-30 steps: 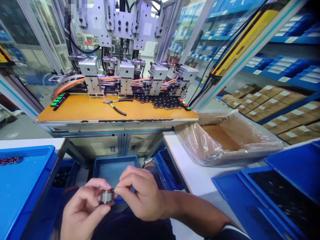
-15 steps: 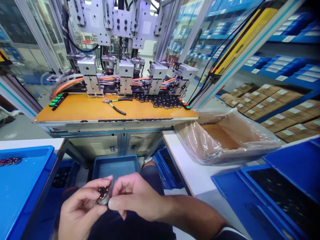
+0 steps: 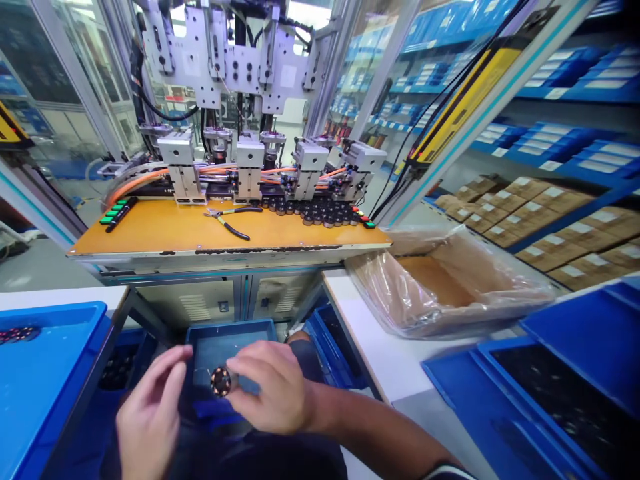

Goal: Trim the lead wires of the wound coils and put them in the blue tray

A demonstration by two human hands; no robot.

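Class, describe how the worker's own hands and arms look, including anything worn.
The left hand and right hand show no gloves. The right forearm is bare up to a dark sleeve with a pale stripe.

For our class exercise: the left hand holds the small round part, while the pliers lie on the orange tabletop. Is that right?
Wrong hand: the head view shows the right hand holding the small round part, with the left hand apart from it. The pliers do lie on the orange tabletop.
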